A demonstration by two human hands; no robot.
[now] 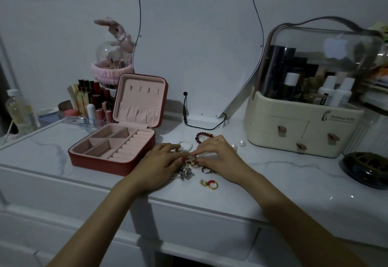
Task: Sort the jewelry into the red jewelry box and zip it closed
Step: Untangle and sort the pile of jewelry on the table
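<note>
- Your left hand [159,161] and right hand [218,157] meet over the tangled jewelry pile [186,167]; both sets of fingertips pinch at a small gold piece in it.
- Expect light, slippery, snag-prone chains: lift one strand at its clasp, not mid-length.
- Just beyond your fingers lie a pearl bracelet [185,143] and a dark red bead bracelet [202,136], round and hard.
- Nearer you sit glossy rings [211,184].
- Left of your fingers, the red jewelry box [117,151] stands open, its velvety pink compartments empty.

jewelry box [117,151] left of jewelry pile [189,166]
</note>
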